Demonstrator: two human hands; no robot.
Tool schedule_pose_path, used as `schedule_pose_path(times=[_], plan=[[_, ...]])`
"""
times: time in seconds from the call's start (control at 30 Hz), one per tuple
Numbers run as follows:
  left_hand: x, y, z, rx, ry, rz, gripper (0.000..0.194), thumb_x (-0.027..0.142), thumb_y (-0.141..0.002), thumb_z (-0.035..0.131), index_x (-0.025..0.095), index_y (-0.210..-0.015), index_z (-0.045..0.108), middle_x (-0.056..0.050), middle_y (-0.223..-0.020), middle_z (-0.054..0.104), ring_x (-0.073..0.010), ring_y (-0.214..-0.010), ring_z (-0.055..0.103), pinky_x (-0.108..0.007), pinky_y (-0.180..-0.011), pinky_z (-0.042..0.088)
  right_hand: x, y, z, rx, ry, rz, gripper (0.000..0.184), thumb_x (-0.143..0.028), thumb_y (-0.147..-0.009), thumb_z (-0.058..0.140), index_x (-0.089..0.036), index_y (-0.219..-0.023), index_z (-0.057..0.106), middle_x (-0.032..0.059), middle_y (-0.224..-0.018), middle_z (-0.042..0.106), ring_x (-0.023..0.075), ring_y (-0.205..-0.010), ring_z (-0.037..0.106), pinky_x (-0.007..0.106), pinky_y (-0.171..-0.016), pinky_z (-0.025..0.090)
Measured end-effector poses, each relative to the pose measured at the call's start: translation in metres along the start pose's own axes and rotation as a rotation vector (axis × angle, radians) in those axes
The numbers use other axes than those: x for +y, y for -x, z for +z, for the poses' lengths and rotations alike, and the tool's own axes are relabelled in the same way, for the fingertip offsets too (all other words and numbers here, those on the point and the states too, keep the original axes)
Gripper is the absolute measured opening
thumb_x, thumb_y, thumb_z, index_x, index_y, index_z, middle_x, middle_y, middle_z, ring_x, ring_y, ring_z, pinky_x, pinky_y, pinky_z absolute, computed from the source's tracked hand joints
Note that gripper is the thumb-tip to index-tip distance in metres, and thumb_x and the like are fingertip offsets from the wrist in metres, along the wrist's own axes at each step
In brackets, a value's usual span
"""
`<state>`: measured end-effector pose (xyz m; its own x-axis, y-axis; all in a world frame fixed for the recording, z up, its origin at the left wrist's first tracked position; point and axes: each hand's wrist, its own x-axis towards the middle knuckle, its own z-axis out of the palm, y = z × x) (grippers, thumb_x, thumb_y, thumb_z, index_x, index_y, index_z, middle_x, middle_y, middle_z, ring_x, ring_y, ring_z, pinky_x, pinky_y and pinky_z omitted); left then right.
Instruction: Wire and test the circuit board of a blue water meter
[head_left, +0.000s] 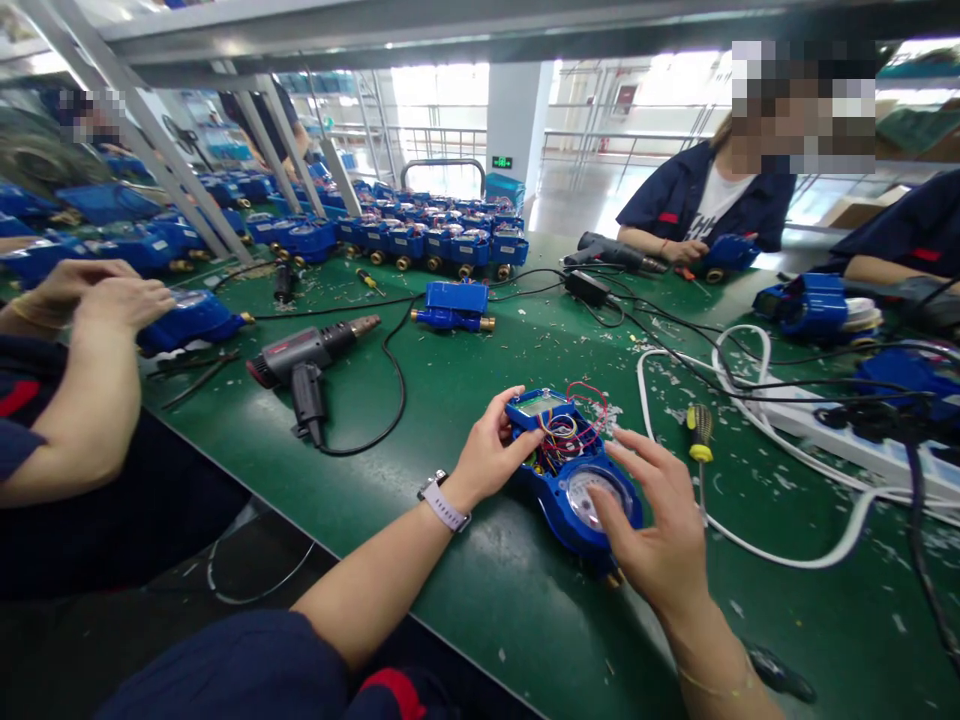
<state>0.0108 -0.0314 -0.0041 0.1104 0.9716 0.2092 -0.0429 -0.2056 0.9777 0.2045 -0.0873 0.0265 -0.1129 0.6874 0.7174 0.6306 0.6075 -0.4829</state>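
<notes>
A blue water meter (555, 520) lies on the green table in front of me, its round clear dial (592, 497) toward me. At its far end a small display (541, 403) sits in the housing, beside a bundle of thin coloured wires (561, 435). My left hand (499, 445) grips the left side of that housing, thumb over the edge by the wires. Over the dial's right side hovers my right hand (656, 510), fingers apart and holding nothing; whether it touches the casing I cannot tell. A yellow-and-black screwdriver (700, 432) lies just beyond it.
Left of centre lies a heat gun (307, 365) with its cord. Another blue meter (454, 306) stands ahead, before rows of meters (450, 235). At right are a white power strip (847, 425) and tangled cables. Co-workers sit at left and right; a metal shelf beam (450, 35) crosses overhead.
</notes>
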Motion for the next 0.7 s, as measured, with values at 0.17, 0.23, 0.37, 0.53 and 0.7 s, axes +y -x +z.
schedule_pose_path(times=[0.17,0.23,0.37,0.53,0.7], plan=[[0.002,0.001,-0.003,0.000,-0.133,0.030,0.066,0.038,-0.085,0.065,0.016,-0.142,0.039,-0.009,-0.102,0.072,-0.0229,-0.084,0.070,-0.035,-0.078,0.057,-0.013,-0.046,0.013,-0.193,0.215,-0.125,0.029,-0.039,-0.091,0.060,-0.018,-0.110,0.065,0.0150,-0.113,0.065,0.0340,-0.106,0.058,0.052,-0.091,0.047],[0.003,0.001,-0.004,0.009,-0.196,0.059,0.064,0.036,-0.087,0.062,0.016,-0.143,0.039,-0.007,-0.096,0.072,-0.0213,-0.079,0.069,-0.034,-0.075,0.056,-0.011,-0.055,0.020,-0.233,0.298,-0.128,0.028,-0.042,-0.091,0.059,-0.017,-0.102,0.066,0.0151,-0.104,0.067,0.0346,-0.100,0.059,0.051,-0.085,0.048],[0.003,0.000,-0.008,0.017,-0.290,0.114,0.060,0.039,-0.090,0.058,0.016,-0.143,0.041,-0.003,-0.084,0.069,-0.0174,-0.068,0.063,-0.029,-0.068,0.052,-0.003,-0.062,0.027,-0.260,0.266,-0.077,0.022,-0.038,-0.094,0.053,-0.020,-0.088,0.064,0.0094,-0.089,0.068,0.0292,-0.086,0.062,0.044,-0.075,0.050],[0.003,-0.003,-0.011,0.011,-0.370,0.109,0.055,0.046,-0.094,0.052,0.017,-0.140,0.044,0.002,-0.068,0.063,-0.0124,-0.055,0.052,-0.025,-0.058,0.043,0.002,-0.066,0.023,-0.310,0.051,0.023,0.017,-0.028,-0.092,0.055,-0.021,-0.082,0.065,0.0081,-0.092,0.068,0.0266,-0.093,0.064,0.042,-0.081,0.051],[0.001,-0.005,-0.012,0.013,-0.354,0.086,0.054,0.050,-0.093,0.052,0.016,-0.135,0.048,0.001,-0.068,0.064,-0.0118,-0.055,0.051,-0.024,-0.058,0.042,0.005,-0.069,0.019,-0.334,-0.001,0.024,0.013,-0.024,-0.091,0.057,-0.020,-0.083,0.066,0.0084,-0.094,0.069,0.0260,-0.093,0.065,0.041,-0.082,0.052]])
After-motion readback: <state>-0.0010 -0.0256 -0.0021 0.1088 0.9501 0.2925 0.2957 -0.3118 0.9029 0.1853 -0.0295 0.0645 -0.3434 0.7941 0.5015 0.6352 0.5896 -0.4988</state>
